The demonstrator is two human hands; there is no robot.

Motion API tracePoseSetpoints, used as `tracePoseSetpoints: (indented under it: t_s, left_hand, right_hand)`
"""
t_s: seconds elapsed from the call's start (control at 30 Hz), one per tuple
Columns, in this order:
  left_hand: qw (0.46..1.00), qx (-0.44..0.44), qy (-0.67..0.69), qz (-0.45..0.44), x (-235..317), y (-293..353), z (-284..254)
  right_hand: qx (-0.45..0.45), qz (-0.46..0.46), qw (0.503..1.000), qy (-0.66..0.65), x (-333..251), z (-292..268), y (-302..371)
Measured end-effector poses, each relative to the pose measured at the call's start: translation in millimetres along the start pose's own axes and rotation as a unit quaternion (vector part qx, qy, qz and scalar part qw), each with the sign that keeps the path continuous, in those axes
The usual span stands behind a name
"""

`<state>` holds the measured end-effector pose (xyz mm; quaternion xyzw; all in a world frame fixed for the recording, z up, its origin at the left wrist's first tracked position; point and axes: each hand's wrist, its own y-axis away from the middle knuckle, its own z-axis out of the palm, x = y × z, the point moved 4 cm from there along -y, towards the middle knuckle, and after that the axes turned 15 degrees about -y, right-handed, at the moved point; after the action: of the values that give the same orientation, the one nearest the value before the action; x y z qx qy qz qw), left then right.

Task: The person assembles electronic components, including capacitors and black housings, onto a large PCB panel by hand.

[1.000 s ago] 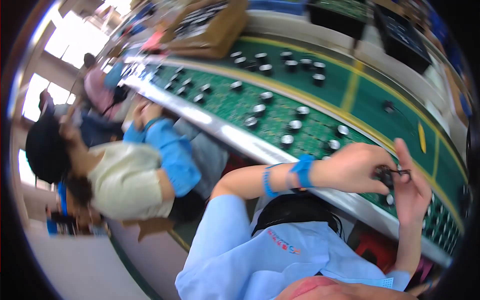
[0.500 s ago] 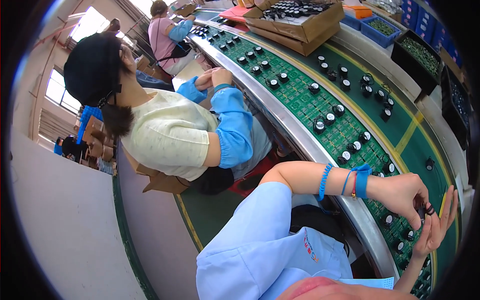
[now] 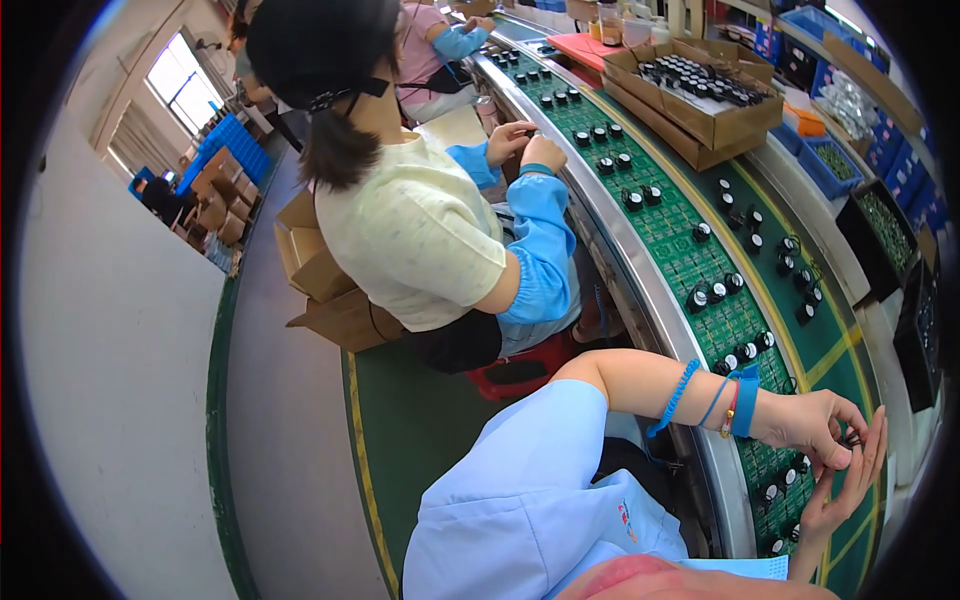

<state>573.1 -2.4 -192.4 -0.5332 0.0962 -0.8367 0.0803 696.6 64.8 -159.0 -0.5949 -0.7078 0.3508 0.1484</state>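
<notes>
My left hand (image 3: 812,428), with blue bands at its wrist, pinches a small black wired part (image 3: 851,440) between thumb and fingertips. My right hand (image 3: 846,490) meets it from the lower right. Its fingers point up, fairly straight, against the same part, which seems held between the two hands. Fingers cover most of the part, so its shape is hard to make out. Beneath my hands runs a line of green circuit boards (image 3: 672,237) carrying small black round parts with white tops (image 3: 717,291).
A co-worker in blue sleeves (image 3: 545,225) sits to my left; another person is farther along. A metal rail (image 3: 640,265) edges the line. More black parts lie on the far green strip. Beyond are a cardboard box (image 3: 690,125), a blue bin (image 3: 828,160) and a black bin (image 3: 875,235).
The whole view has shifted, so the co-worker and boxes sit farther right and my hands slightly lower. My hands have drawn closer together around the black part.
</notes>
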Motion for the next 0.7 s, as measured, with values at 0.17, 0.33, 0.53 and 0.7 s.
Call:
tracePoseSetpoints:
  t_s: [0.17, 0.33, 0.53, 0.7]
  left_hand:
    - [0.997, -0.027, 0.020, 0.073, 17, -1, 11]
    - [0.996, -0.013, -0.006, 0.083, 27, 2, 10]
    - [0.987, -0.018, -0.111, 0.111, 26, 0, 12]
    - [0.928, 0.041, -0.313, 0.200, 32, -2, 13]
  right_hand:
    - [0.014, -0.024, 0.999, 0.025, -10, -13, -16]
    - [0.001, 0.119, 0.966, -0.230, -10, -23, -27]
    - [-0.081, 0.177, 0.922, -0.333, 29, -31, -8]
    - [-0.012, 0.304, 0.871, -0.385, 31, -41, 24]
